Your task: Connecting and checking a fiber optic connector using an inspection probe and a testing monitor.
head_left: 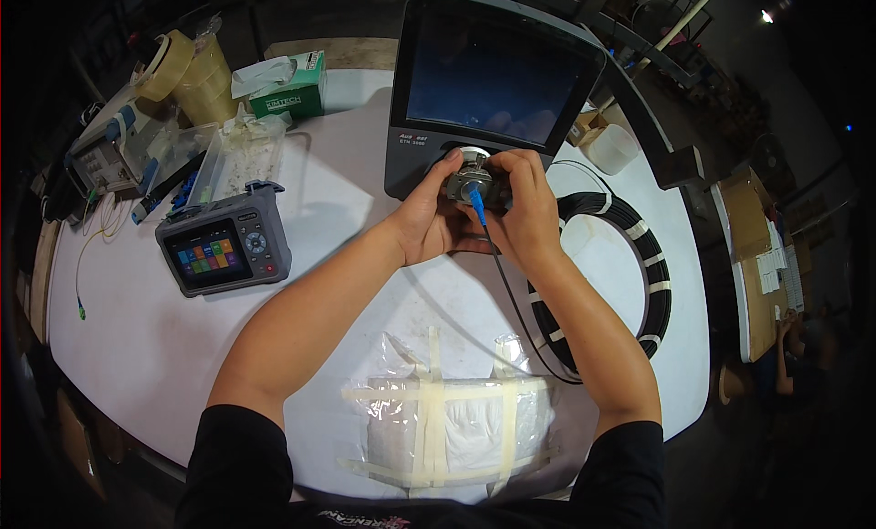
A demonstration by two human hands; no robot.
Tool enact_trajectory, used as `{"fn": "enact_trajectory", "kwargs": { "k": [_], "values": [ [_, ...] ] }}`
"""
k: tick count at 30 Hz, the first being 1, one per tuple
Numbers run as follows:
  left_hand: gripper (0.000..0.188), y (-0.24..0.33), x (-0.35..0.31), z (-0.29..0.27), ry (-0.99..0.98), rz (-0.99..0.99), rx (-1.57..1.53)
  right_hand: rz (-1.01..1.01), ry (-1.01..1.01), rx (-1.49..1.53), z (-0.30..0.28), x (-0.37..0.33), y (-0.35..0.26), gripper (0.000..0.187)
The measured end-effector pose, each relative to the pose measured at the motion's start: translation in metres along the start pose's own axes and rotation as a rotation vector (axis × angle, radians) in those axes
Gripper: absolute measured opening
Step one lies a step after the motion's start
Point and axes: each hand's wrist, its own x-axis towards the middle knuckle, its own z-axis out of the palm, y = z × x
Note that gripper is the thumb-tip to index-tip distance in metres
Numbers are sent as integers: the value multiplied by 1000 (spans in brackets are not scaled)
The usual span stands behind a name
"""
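A round silver metal fixture [470,172] is held at the lower front of a dark-grey flat-screen unit [493,64], its left side in the part-closed left hand [426,221], its right under the curled fingers of the right hand [526,207]. A tapered blue plastic connector [477,203] is seen at its face; whether it is fully seated cannot be told. The fixture is best kept steady, and sharp bends in the thin black cable [500,257] are best avoided.
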Motion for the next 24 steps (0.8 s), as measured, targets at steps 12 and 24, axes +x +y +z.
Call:
{"fn": "enact_trajectory", "kwargs": {
  "k": [12,24],
  "values": [
    [72,-2,7,-21,-133,-55,-40,33,-32,43,-3,-2,0,68],
    [74,-3,7,-20,-124,-47,-36,12,-44,43,-5,0,-2,69]
  ]
}}
